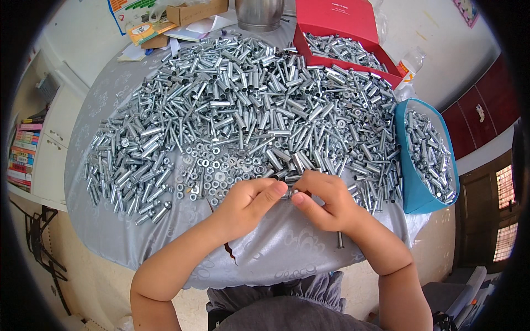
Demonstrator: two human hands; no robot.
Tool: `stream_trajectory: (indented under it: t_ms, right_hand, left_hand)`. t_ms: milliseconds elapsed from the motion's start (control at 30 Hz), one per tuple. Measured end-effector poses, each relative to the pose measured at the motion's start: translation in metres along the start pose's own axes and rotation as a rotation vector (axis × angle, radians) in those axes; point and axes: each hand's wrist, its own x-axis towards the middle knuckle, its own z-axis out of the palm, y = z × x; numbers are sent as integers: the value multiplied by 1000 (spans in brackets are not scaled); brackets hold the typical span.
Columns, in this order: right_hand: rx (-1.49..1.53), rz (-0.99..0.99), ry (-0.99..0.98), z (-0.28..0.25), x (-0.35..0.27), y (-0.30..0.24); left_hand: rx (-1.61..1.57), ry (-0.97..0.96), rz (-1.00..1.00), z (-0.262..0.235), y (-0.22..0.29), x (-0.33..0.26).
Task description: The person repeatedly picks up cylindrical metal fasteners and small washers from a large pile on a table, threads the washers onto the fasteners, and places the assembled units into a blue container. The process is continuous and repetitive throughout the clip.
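My left hand (pixel 247 203) and my right hand (pixel 327 202) meet at the near edge of a big heap of metal fasteners. Between their thumbs and fingers is a short silver bolt (pixel 289 194), with what looks like a nut at its right end. Fingers cover most of it. Just beyond the hands lie loose nuts and washers (pixel 212 172). Metal sleeves (pixel 279 157) and long bolts (pixel 254 128) make up the heap behind them. A single bolt (pixel 340 239) lies on the cloth beneath my right wrist.
A silver-grey tablecloth (pixel 287 248) covers the round table, with a dark tear near my left forearm. Finished-looking anchors (pixel 157 212) lie at the left. A blue fabric bin (pixel 422 198) and a red box (pixel 397 77) hold more fasteners. A metal pot (pixel 258 14) stands at the back.
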Motion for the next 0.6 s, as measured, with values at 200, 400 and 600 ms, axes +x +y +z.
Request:
stream_trajectory:
  t_ms: [200,400,600]
  right_hand:
    - [51,8,-40,-3,-3,5]
    - [-6,-21,-177,-10,-3,8]
    - [13,20,-11,0,-1,-2]
  left_hand:
    - [27,-26,-3,4,1,1]
    - [81,-33,19,3,2,-1]
    - [58,-31,27,2,-2,-1]
